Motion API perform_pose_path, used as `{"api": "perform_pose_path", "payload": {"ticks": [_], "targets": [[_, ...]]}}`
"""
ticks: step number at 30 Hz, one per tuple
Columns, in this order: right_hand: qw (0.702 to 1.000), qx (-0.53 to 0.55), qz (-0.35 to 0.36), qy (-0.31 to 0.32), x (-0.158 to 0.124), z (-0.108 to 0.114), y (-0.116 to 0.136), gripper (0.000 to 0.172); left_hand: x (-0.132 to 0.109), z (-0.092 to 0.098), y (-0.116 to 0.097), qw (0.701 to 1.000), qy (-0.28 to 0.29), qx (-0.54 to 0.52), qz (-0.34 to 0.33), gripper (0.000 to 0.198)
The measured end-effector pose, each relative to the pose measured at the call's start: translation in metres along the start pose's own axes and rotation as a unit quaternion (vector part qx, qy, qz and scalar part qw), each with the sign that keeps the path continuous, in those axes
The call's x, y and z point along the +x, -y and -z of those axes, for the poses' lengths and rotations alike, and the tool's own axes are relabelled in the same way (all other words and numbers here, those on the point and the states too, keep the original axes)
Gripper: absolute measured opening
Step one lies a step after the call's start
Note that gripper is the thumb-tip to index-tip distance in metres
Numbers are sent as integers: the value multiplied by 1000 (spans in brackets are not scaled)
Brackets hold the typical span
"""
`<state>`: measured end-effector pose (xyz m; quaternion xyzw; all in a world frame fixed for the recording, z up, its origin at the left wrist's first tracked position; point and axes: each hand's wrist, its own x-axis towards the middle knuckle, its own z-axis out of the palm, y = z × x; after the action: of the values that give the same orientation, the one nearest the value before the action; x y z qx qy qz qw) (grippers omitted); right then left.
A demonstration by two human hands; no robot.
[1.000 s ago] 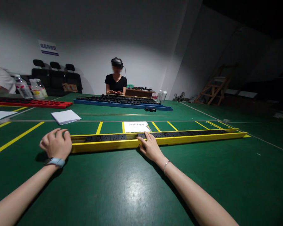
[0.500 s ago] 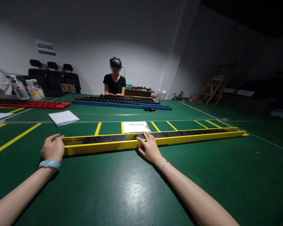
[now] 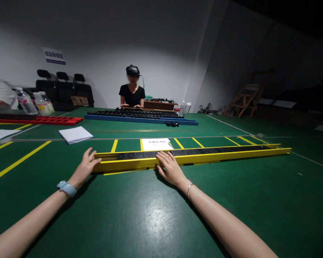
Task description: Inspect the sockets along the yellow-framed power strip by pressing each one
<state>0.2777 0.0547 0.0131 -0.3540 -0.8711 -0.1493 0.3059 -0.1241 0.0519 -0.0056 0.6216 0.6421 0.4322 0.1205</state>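
A long yellow channel lies across the green table, with a row of black socket modules inside it. At its left end is my left hand, fingers apart, the fingertips touching the end of the channel. My right hand rests over the channel left of its middle, fingers spread on the modules and the near wall. Behind the channel lies a white paper label.
Beyond are a folded white paper, blue rails with black parts, and red rails near bottles. A person sits across the table; another person's arm shows at the far left.
The yellow channel has shifted right, and my left hand has moved right with its end. The gap between the modules near my right hand no longer shows.
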Motion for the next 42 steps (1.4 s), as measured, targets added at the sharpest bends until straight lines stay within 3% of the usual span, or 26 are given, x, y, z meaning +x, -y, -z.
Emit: {"api": "perform_pose_path", "payload": {"ticks": [5, 12, 14, 18, 22, 33, 42], "targets": [[1000, 7, 0, 3, -1, -1, 0, 49, -3, -9, -12, 991, 41, -118, 40, 74], [1000, 15, -8, 9, -4, 0, -1, 49, 1, -8, -11, 996, 24, 79, -20, 76], [1000, 12, -13, 13, -4, 0, -2, 48, -1, -7, -13, 990, 11, 129, -54, 76], [1000, 4, -24, 17, -6, -1, -4, 48, -9, -6, -21, 958, -27, 218, -184, 69], [999, -6, -34, 10, -7, 0, -4, 47, -14, -9, -27, 933, 1, 246, -263, 63], [997, -29, -76, 0, -3, -3, -3, 56, -16, -12, -31, 938, 9, 230, -258, 62], [994, -2, -111, -20, 2, -3, -5, 45, -16, -12, -30, 938, 12, 234, -256, 63]]}}
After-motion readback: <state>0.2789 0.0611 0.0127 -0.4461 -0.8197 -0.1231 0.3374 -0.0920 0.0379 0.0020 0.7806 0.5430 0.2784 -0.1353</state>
